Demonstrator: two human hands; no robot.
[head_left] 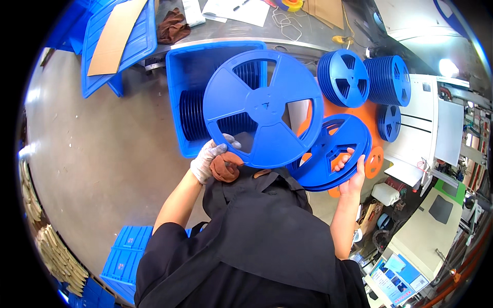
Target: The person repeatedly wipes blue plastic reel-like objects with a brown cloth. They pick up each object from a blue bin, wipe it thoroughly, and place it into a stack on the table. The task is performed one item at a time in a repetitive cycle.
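Large blue reel (275,117), one: raised, overlapping the right edge of the blue bin (215,47); gloved left hand (206,161) clamped on its lower-left rim, touching a rust-coloured cloth (225,169). Blue reel pile (321,163): near edge of orange surface (366,114); bare right hand (353,179) clamped on its right rim. Smaller reel stacks (379,82), three: far and right edges.

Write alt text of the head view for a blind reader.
A gloved left hand, brown cloth against it, holds a large blue disc; the bare right hand grips stacked blue discs. Beyond, a blue bin holds more discs; smaller blue reels stand at right.
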